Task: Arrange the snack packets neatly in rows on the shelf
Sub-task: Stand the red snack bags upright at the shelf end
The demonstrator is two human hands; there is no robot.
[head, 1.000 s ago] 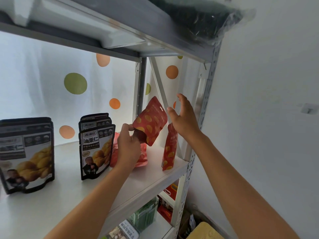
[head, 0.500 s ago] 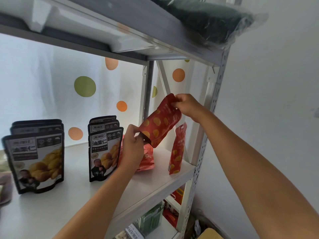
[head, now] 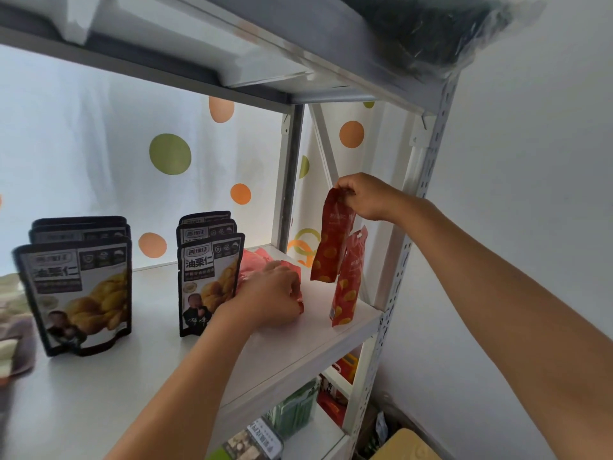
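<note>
My right hand (head: 368, 195) pinches the top edge of a red snack packet (head: 331, 247), which hangs upright just above the white shelf (head: 298, 346). Right in front of it a second red packet (head: 348, 280) stands on the shelf near the right edge. My left hand (head: 272, 297) lies on a pile of red packets (head: 255, 263) on the shelf, fingers curled round one of them. Two rows of black packets stand further left, one (head: 209, 277) beside the pile and one (head: 76, 293) at the far left.
The metal upright (head: 398, 270) and a diagonal brace (head: 326, 147) close the shelf's right end. An upper shelf (head: 298, 44) hangs overhead with a dark bagged bundle (head: 431, 24) on it. Lower shelves hold green and red packets (head: 295, 410). A wall stands at right.
My left hand let go of the lifted red packet and dropped onto the pile. My right hand now holds that packet alone, turned upright and moved right, toward the standing one.
</note>
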